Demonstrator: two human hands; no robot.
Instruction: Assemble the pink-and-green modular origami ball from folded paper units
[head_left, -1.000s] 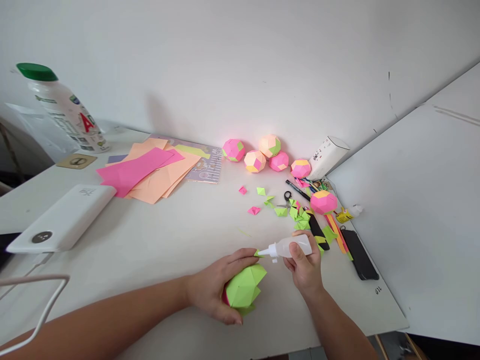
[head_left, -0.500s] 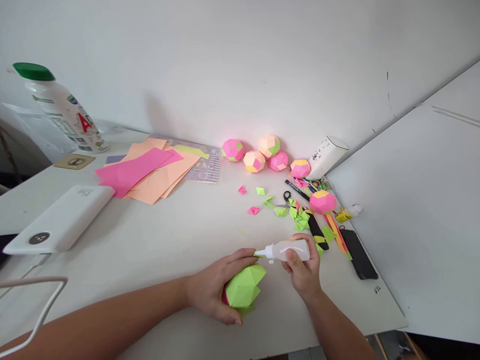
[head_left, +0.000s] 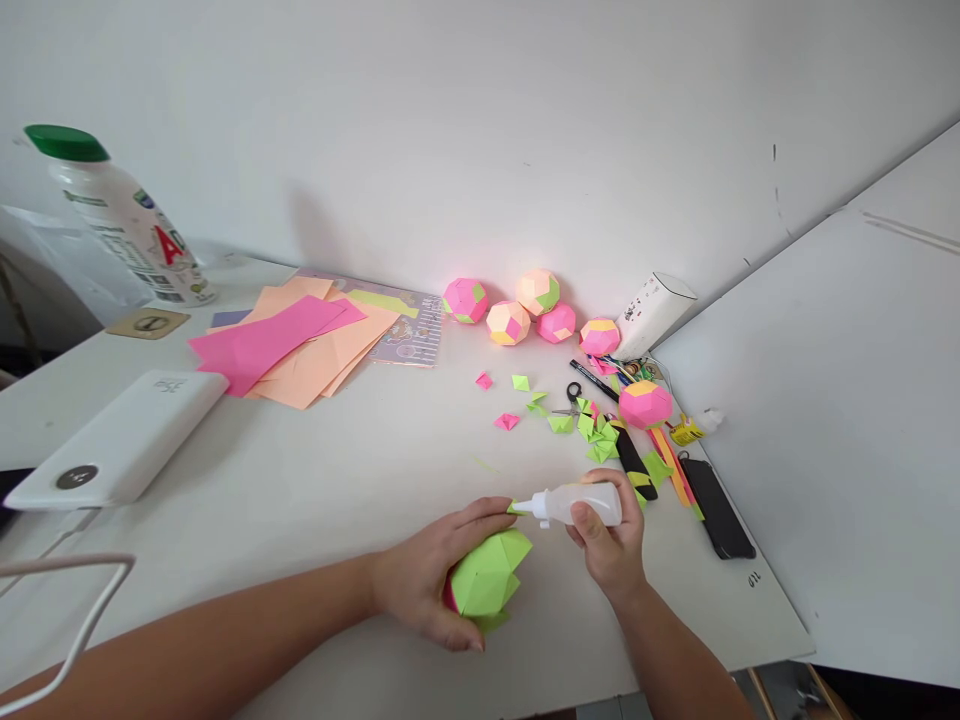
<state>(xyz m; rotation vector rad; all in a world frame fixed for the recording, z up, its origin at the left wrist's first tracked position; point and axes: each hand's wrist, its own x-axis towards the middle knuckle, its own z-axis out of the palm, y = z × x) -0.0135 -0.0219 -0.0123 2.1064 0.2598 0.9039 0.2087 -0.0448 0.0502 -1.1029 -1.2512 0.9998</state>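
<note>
My left hand (head_left: pixel 442 575) is wrapped round a green folded-paper ball (head_left: pixel 487 575) that has pointed flaps and a bit of pink near the palm. Its fingertips also touch a small green folded piece (head_left: pixel 514 507) beside the ball. Closed in my right hand (head_left: pixel 611 535) is a white glue bottle (head_left: pixel 583 502), lying nearly level. The bottle's thin nozzle points left, its tip at the small green piece. Whether glue is coming out is too small to tell.
Small green folded pieces (head_left: pixel 600 440) lie by scissors (head_left: pixel 574 392) and a black-and-yellow cutter (head_left: pixel 636 460). Finished paper balls (head_left: pixel 508 323) stand along the wall. A phone (head_left: pixel 718 507) is at right; paper sheets (head_left: pixel 300 350), a power bank (head_left: pixel 120 440) and a bottle (head_left: pixel 127 220) are at left.
The glue bottle has shifted very slightly, its nozzle tip staying at the small green piece. My left hand keeps the same hold on the paper ball.
</note>
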